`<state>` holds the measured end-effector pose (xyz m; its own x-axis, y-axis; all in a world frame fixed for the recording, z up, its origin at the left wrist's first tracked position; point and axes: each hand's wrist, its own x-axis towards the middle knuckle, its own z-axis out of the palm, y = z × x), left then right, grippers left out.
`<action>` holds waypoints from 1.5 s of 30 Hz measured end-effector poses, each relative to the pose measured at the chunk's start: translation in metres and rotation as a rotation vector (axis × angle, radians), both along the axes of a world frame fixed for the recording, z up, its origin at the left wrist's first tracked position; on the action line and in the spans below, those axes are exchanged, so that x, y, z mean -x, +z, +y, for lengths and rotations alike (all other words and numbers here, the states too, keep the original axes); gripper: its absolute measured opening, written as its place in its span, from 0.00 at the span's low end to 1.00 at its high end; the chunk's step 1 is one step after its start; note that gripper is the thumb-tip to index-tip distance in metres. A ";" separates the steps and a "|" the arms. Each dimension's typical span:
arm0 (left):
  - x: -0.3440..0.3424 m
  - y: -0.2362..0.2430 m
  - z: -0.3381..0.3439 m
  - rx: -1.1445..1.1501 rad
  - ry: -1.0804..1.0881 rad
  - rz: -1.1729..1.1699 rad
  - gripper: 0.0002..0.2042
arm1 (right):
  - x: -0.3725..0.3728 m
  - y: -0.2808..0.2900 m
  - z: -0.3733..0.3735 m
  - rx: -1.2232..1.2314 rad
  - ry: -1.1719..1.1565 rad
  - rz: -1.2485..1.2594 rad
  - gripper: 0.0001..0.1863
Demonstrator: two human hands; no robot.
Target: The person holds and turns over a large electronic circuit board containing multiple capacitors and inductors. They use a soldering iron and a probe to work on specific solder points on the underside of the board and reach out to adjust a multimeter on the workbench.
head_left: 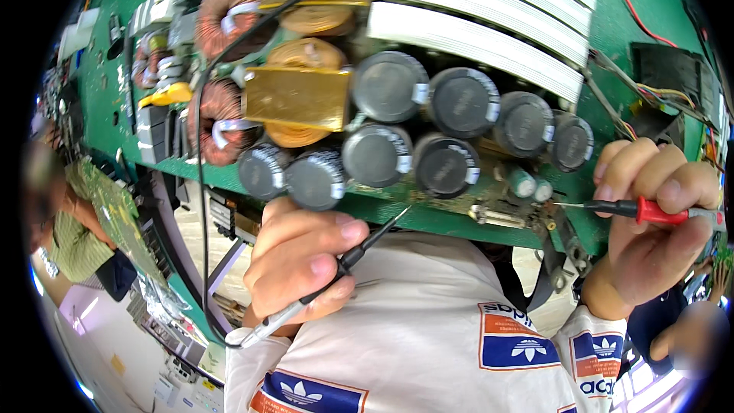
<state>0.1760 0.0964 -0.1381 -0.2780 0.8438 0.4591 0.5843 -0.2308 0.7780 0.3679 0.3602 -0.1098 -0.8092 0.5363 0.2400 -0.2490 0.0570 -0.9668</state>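
Observation:
My left hand (302, 256) is closed round a black test probe (353, 255), whose metal tip points up and right just below the capacitors. In my right hand (650, 222) is a red and black test probe (650, 210); its thin tip points left, near small metal terminals (552, 222) at the board's lower right edge. I cannot tell whether that tip touches them. Above both hands lies a power circuit board with several large round black capacitors (390, 86), gold-wrapped transformers (297, 99) and copper-wound coils (222, 111).
Silver finned heatsinks (482, 38) cover the board's upper right. A black cable (202, 199) loops over the board down to the left probe. A black fan-like part (665, 69) with coloured wires sits at right on the green bench mat (623, 19). Another person (88, 237) is at the far left.

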 end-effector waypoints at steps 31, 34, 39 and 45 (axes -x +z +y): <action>-0.027 0.029 0.067 0.170 -0.180 -0.026 0.20 | 0.004 -0.007 -0.005 0.149 0.024 0.131 0.22; -0.039 0.020 0.076 0.018 -0.118 0.071 0.16 | 0.003 -0.005 -0.007 0.120 -0.004 0.093 0.22; -0.046 0.024 0.082 0.021 -0.069 0.150 0.13 | -0.002 -0.002 -0.007 0.089 -0.034 0.050 0.22; -0.042 0.036 0.085 0.166 -0.133 0.216 0.12 | -0.004 0.001 -0.009 0.071 -0.075 0.015 0.22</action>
<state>0.2184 0.1815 -0.1023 -0.0709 0.9347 0.3483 0.7132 -0.1967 0.6728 0.3723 0.3512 -0.1084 -0.7631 0.6109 0.2110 -0.2607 0.0078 -0.9654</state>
